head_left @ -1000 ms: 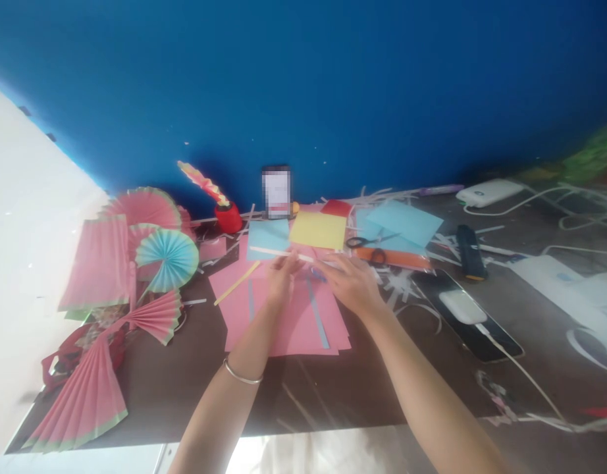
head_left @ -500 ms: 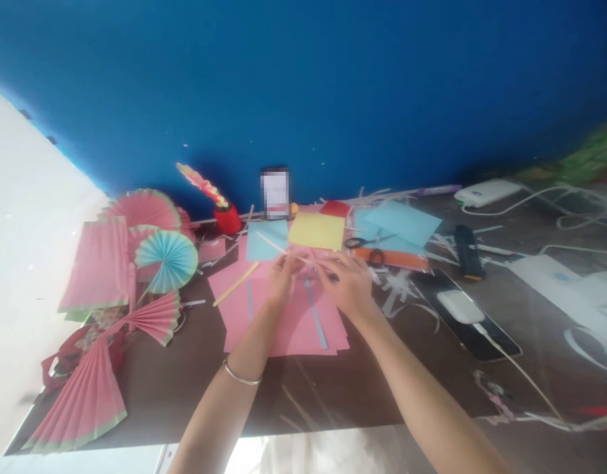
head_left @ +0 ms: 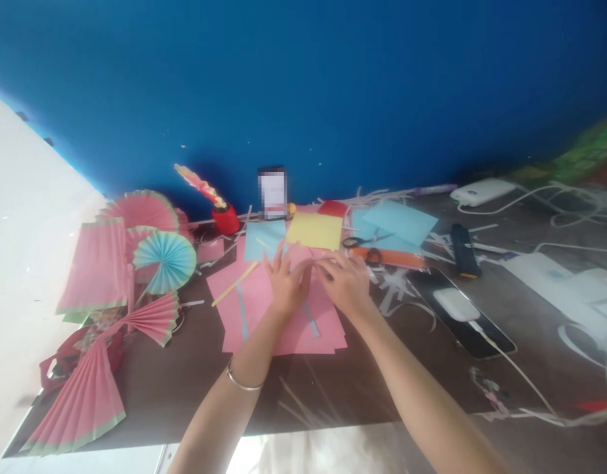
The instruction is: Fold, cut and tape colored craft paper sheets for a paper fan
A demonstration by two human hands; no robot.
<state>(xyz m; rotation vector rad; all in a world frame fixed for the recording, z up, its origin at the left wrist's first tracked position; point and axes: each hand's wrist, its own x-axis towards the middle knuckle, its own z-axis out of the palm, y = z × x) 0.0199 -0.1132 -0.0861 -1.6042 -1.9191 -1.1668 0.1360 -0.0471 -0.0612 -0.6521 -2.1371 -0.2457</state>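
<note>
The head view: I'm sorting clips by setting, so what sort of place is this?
Likely a paper-craft table, maybe at home: it holds pleated fans, scissors and pink sheets.

No readable text, brand, number or sign anywhere. Upright screen-like panel (head_left: 272,194) at the blue wall (head_left: 333,85): face pixelated, content unreadable. White rounded device (head_left: 491,191), far right: small dark mark, too small to read. White flat item (head_left: 535,276) near the right edge: blue patch, any lettering blurred. Dark elongated object (head_left: 464,251): tiny pale mark, illegible.
</note>
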